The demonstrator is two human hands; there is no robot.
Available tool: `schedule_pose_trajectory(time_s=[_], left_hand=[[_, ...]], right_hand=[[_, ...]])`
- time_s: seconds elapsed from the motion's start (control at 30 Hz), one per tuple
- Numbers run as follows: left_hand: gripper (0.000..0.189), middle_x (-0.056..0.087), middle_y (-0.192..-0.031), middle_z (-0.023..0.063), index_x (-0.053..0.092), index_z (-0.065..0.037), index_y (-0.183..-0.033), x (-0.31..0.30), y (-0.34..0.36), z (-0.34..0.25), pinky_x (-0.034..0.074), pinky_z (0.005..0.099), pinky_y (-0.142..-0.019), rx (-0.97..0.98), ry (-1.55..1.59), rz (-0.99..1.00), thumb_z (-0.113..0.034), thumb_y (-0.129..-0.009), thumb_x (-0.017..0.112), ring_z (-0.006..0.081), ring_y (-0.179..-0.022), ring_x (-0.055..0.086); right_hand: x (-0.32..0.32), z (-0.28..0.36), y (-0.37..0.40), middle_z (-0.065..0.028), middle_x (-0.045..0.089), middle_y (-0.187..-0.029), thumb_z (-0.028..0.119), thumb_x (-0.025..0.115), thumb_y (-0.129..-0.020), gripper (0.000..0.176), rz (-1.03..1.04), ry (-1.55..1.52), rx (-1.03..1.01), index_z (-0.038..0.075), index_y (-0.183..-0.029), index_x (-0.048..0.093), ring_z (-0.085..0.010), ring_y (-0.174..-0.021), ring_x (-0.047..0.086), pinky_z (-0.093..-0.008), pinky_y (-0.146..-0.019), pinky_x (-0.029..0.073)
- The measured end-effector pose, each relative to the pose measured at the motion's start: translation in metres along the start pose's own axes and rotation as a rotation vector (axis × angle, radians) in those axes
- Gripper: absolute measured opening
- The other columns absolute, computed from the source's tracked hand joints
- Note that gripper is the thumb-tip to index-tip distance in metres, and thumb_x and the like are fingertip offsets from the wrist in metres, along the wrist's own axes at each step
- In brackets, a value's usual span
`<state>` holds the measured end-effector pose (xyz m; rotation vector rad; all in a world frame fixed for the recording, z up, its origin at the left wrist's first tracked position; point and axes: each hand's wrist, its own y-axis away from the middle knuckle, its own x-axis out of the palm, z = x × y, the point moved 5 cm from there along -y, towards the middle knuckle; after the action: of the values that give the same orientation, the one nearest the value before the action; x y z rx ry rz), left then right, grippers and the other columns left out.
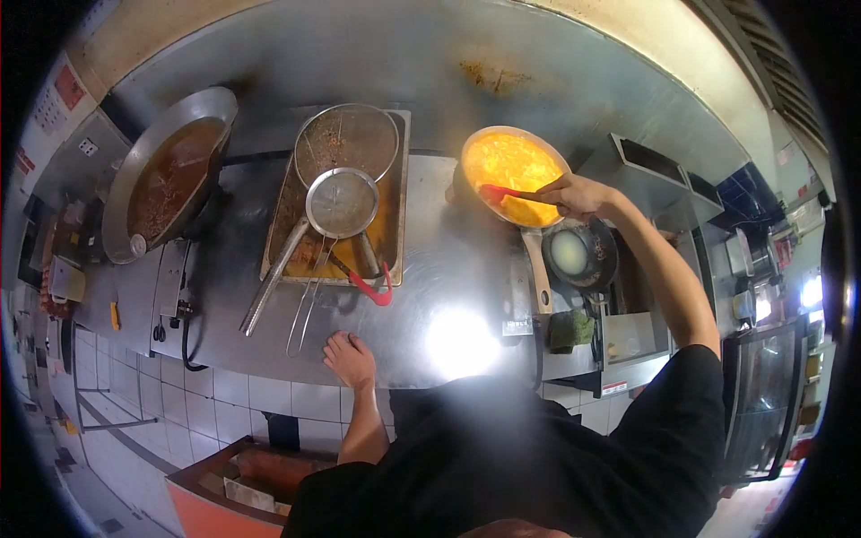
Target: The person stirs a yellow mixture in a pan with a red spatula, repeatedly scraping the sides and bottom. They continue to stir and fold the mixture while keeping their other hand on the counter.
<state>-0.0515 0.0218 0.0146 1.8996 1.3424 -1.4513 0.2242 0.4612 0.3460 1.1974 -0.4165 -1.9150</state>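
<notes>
My right hand is closed around the handle of a red-headed spatula. The spatula's head rests in yellow, egg-like food that fills a frying pan. A folded or thicker yellow piece lies at the pan's near side, by the spatula. The pan's pale handle points toward me. My left hand lies on the front edge of the steel counter, fingers loosely laid out and nothing in them. Nearest to it are a wire-handled tool and a red curved utensil.
Two strainers lie across an oily rectangular tray. A large wok of brown liquid stands at the left. Right of the pan handle are a small dark pan with a whitish round inside and a green sponge or cloth.
</notes>
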Motion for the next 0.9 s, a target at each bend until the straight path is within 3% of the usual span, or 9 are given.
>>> schedule_pose_trajectory(time_s=[0.27,0.3,0.33,0.4,0.43,0.47,0.57,0.8,0.9], left_hand=[[0.022,0.064,-0.118,0.0107,0.064,-0.009,-0.118,0.000,0.000,-0.001,0.041,0.0488,-0.097,-0.026,-0.011,0.024,-0.025,-0.102,0.060,0.0344,-0.114,0.058],[0.022,0.064,-0.118,0.0107,0.064,-0.009,-0.118,0.000,0.000,-0.001,0.041,0.0488,-0.097,-0.022,-0.016,0.023,-0.025,-0.102,0.060,0.0344,-0.114,0.058],[0.022,0.064,-0.118,0.0107,0.064,-0.009,-0.118,0.000,0.000,-0.001,0.041,0.0489,-0.096,-0.019,-0.013,0.020,-0.025,-0.102,0.060,0.0343,-0.114,0.058],[0.022,0.064,-0.118,0.0108,0.064,-0.009,-0.118,0.000,0.000,-0.001,0.042,0.0490,-0.096,-0.012,-0.013,0.018,-0.025,-0.102,0.060,0.0342,-0.114,0.058],[0.023,0.064,-0.118,0.0107,0.063,-0.009,-0.118,-0.001,0.000,-0.002,0.042,0.0489,-0.096,-0.013,-0.029,0.014,-0.025,-0.102,0.060,0.0342,-0.114,0.058],[0.023,0.065,-0.118,0.0106,0.063,-0.009,-0.119,-0.001,0.000,-0.002,0.042,0.0487,-0.096,-0.015,-0.044,0.010,-0.025,-0.102,0.060,0.0342,-0.114,0.058],[0.023,0.065,-0.118,0.0105,0.063,-0.010,-0.119,0.003,0.000,0.001,0.042,0.0486,-0.096,-0.019,-0.017,0.025,-0.025,-0.102,0.061,0.0342,-0.113,0.058],[0.022,0.065,-0.117,0.0111,0.063,-0.009,-0.118,-0.002,0.000,-0.003,0.042,0.0491,-0.095,-0.017,-0.019,0.007,-0.025,-0.102,0.060,0.0346,-0.113,0.058],[0.022,0.065,-0.117,0.0112,0.063,-0.009,-0.117,-0.002,0.000,-0.003,0.042,0.0492,-0.095,-0.020,-0.011,0.039,-0.024,-0.102,0.060,0.0348,-0.113,0.058]], right_hand=[[0.037,-0.013,-0.059,0.0054,0.044,-0.071,0.030,0.054,-0.114,0.041,-0.102,-0.517,-0.069,0.012,-0.149,0.066,-0.0073,-0.052,0.034,-0.0271,-0.046,0.026],[0.037,-0.014,-0.067,0.0015,0.052,-0.072,0.030,0.055,-0.112,0.038,-0.185,-0.481,-0.061,0.009,-0.140,0.070,-0.0095,-0.052,0.041,-0.0277,-0.045,0.035],[0.039,-0.015,-0.074,0.0015,0.052,-0.072,0.030,0.055,-0.112,0.038,-0.184,-0.487,-0.061,0.009,-0.140,0.070,-0.0095,-0.052,0.041,-0.0277,-0.045,0.035],[0.032,-0.015,-0.086,-0.0100,0.068,-0.081,0.030,0.056,-0.109,0.039,-0.387,-0.158,-0.130,0.006,-0.135,0.072,-0.0178,-0.058,0.061,-0.0345,-0.049,0.051],[0.025,-0.024,-0.106,-0.0233,0.078,-0.100,0.030,0.055,-0.107,0.038,-0.508,0.073,-0.201,0.004,-0.128,0.073,-0.0317,-0.079,0.078,-0.0448,-0.066,0.064],[0.022,-0.029,-0.117,-0.0233,0.078,-0.100,0.030,0.055,-0.107,0.038,-0.508,0.069,-0.200,0.004,-0.128,0.073,-0.0317,-0.079,0.078,-0.0448,-0.066,0.064],[0.019,-0.018,-0.109,-0.0294,0.078,-0.112,0.024,0.053,-0.105,0.035,-0.658,0.591,-0.137,0.004,-0.126,0.073,-0.0439,-0.100,0.078,-0.0545,-0.086,0.062],[0.014,-0.029,-0.088,-0.0265,0.078,-0.111,0.016,0.052,-0.102,0.034,-0.599,0.792,-0.185,0.001,-0.124,0.073,-0.0438,-0.100,0.078,-0.0554,-0.086,0.062],[0.009,-0.048,-0.084,-0.0242,0.078,-0.106,0.015,0.055,-0.099,0.031,-0.431,1.046,-0.364,0.001,-0.120,0.073,-0.0405,-0.098,0.077,-0.0539,-0.081,0.061]])
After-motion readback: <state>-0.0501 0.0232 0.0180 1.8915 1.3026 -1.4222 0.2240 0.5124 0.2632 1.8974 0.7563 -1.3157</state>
